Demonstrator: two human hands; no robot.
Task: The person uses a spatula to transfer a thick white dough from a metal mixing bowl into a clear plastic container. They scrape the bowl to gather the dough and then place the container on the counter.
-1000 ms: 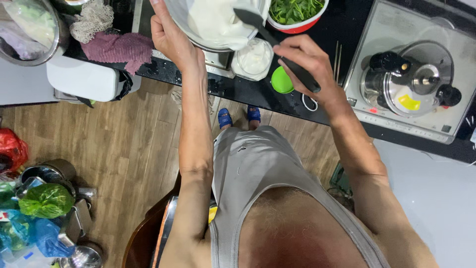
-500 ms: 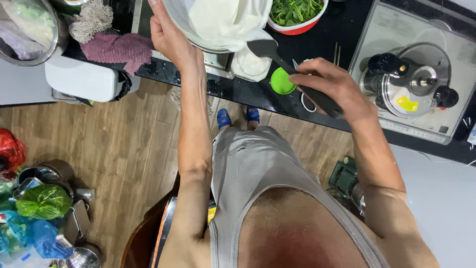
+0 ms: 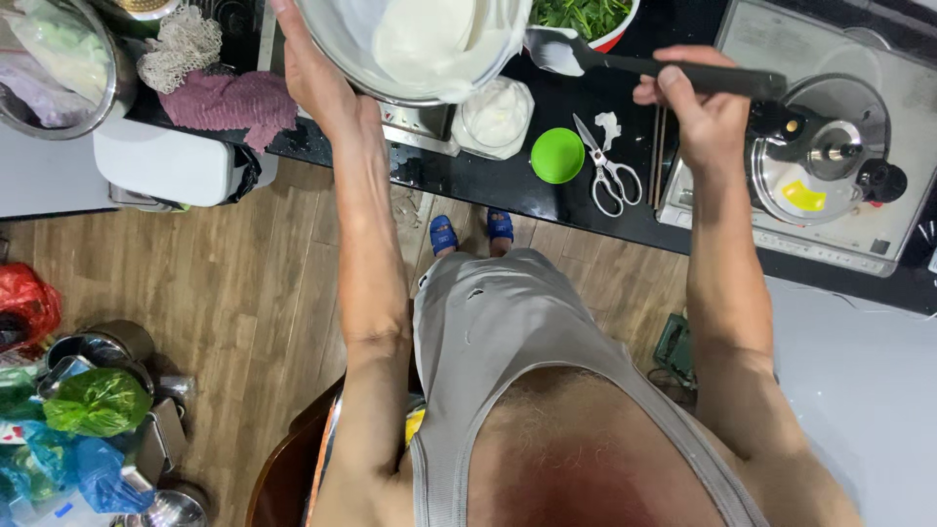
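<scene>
My left hand grips the rim of a tilted metal bowl; my right hand, arm outstretched, clasps a black spatula beside it.

Bowl w/ smooth white batter is shiny metal, spatula matt black plastic w/ a pale smeared blade, desk glossy black. Round lid is smooth green plastic, scissors bare steel w/ white plastic grips, pot lid polished metal w/ black knobs, sitting on a matt grey cooktop. Cloth is rough mauve fabric, scrubber coarse beige mesh, floor brown wood planks w/ dull sheen, bags thin crinkly plastic.
</scene>
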